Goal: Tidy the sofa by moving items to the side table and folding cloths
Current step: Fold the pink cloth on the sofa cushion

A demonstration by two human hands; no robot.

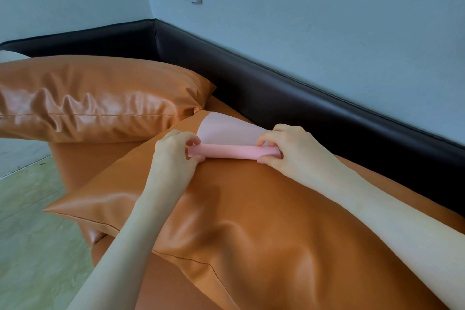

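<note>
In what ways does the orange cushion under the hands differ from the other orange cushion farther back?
The near cushion carries a pink cloth, partly rolled, which the left hand and right hand pinch at its two ends; the far cushion carries nothing. The near cushion's surface looks mostly smooth, while the far cushion shows many deep wrinkles. Both look like shiny orange leather-like covers with stitched edges, lying on the sofa.

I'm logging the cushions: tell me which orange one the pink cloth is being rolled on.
The near cushion, under both forearms; the left hand and right hand grip the pink cloth there. The far cushion lies untouched.
</note>
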